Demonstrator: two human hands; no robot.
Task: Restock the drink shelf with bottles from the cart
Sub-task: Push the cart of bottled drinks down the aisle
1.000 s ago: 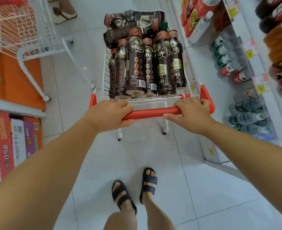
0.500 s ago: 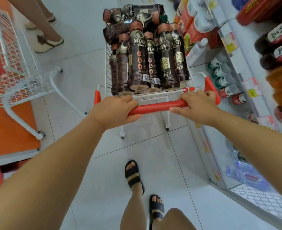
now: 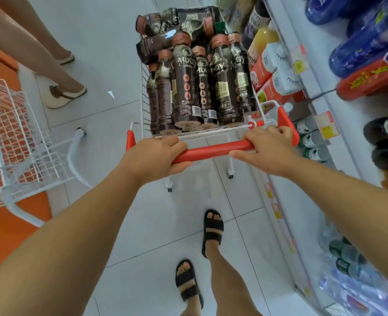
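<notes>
both hands hold the red handle point(image 3: 211, 152) of the cart point(image 3: 145, 96). the left hand point(image 3: 153, 156) is wrapped round the bar near its left end, with the fingers over the top and the thumb under. the right hand point(image 3: 266, 149) grips the bar near its right end, with its thumb lying along the near side.

the cart is full of brown coffee bottles point(image 3: 186, 87) — the near ones stand up in rows with brown caps, and some at the far end lie on their sides on top of the rest.

the shelf point(image 3: 311, 87) runs along the right side, just beside the cart. on it lie big blue bottles point(image 3: 359, 49), a red bottle point(image 3: 368, 80) and dark bottles point(image 3: 387, 131) with white labels. lower down are small bottles with green caps point(image 3: 309, 140). price tags point(image 3: 326, 124) hang on the shelf edge.

the person's feet in black sandals point(image 3: 212, 231) are on the pale tile floor point(image 3: 110, 42) behind the cart — one foot ahead of the other. to the left stands a white wire cart point(image 3: 17, 137) by an orange patch point(image 3: 10, 229) of floor. another person's legs and cream shoes point(image 3: 67, 96) show at the top left.
</notes>
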